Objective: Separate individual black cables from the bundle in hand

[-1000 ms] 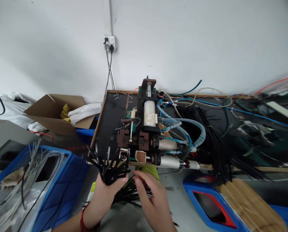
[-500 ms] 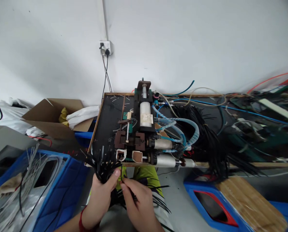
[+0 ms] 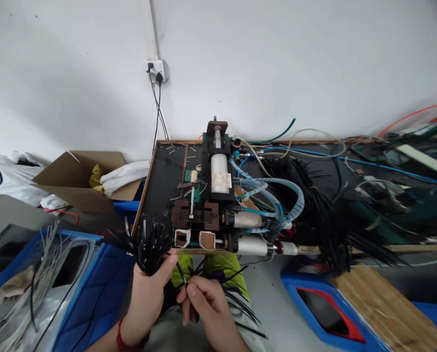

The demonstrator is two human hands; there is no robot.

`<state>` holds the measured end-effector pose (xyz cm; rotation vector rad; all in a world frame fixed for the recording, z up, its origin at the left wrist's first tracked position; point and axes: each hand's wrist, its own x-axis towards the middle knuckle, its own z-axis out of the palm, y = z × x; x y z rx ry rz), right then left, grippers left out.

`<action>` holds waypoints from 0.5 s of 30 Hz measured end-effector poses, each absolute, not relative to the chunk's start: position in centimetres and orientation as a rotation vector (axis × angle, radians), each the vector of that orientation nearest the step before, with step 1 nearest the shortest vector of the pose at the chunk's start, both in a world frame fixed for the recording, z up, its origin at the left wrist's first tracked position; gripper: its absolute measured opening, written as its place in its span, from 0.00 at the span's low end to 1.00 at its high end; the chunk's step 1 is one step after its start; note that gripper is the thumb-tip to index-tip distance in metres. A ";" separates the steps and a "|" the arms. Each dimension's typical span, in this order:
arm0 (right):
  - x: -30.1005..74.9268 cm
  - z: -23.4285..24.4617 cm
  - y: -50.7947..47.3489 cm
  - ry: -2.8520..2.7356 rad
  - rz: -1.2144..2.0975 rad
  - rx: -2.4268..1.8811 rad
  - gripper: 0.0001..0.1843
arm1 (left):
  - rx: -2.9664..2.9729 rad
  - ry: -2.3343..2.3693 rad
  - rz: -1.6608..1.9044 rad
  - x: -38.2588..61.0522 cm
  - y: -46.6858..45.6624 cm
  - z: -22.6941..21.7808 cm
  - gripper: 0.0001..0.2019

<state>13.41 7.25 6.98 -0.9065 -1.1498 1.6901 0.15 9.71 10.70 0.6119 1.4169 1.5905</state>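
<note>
My left hand [image 3: 149, 288] is closed round a bundle of black cable pieces [image 3: 145, 244] that fan out above the fist. My right hand [image 3: 203, 305] pinches a single black cable piece [image 3: 180, 272] between thumb and fingers, close beside the bundle. More loose black pieces [image 3: 236, 303] lie on my lap under the hands. Straight ahead, a small pneumatic machine [image 3: 218, 200] with a white cylinder and blue hoses sits on a black board [image 3: 163, 186].
A large heap of black cables [image 3: 321, 220] lies right of the machine. Blue bins [image 3: 93, 293] [image 3: 313, 303] stand at lower left and lower right, the left one holding grey wires [image 3: 23, 288]. An open cardboard box [image 3: 75, 181] sits at left. A wall socket [image 3: 156, 69] is above.
Both hands shifted slightly left and down. My right hand went from reaching among the loose pieces to pinching one piece and raising it beside the bundle.
</note>
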 end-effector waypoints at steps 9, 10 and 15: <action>10.6 6.5 9.2 -0.211 1.917 -0.381 0.14 | 0.574 1.183 1.651 -0.1 10.2 11.2 0.22; 10.3 6.4 9.4 -0.196 1.924 -0.365 0.13 | 0.574 1.185 1.642 -0.2 10.1 11.1 0.22; 10.0 6.4 10.1 -0.172 1.942 -0.310 0.15 | 0.611 1.172 1.649 -0.4 10.0 10.6 0.21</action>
